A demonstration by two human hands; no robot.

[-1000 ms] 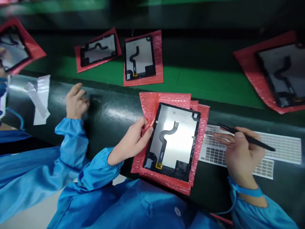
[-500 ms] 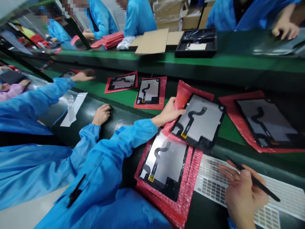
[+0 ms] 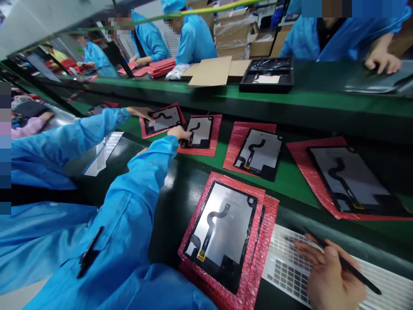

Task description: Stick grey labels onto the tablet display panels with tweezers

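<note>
My left hand (image 3: 179, 131) is stretched far out over the green belt (image 3: 290, 185). Its fingers close on the left edge of a red bubble-wrap sheet (image 3: 214, 138) that carries a display panel (image 3: 199, 131). My right hand (image 3: 325, 275) rests on a white sticker sheet (image 3: 287, 269) and grips a thin black tool (image 3: 346, 262). Right in front of me lies a stack of red bubble-wrap sheets (image 3: 258, 254) with another panel (image 3: 221, 232) on top, its black flex cable facing up.
Two more panels on red sheets (image 3: 258, 151) (image 3: 350, 181) lie on the belt to the right. A co-worker's hand (image 3: 141, 113) touches a panel (image 3: 163, 119) at the left. Across the line are cardboard (image 3: 211, 71), a black tray (image 3: 267, 75) and people in blue coats.
My left hand has let go of the panel it carried, which now lies on the belt, and has moved left to the neighbouring panel. The co-worker's hand has reached a panel too. My right hand stays put.
</note>
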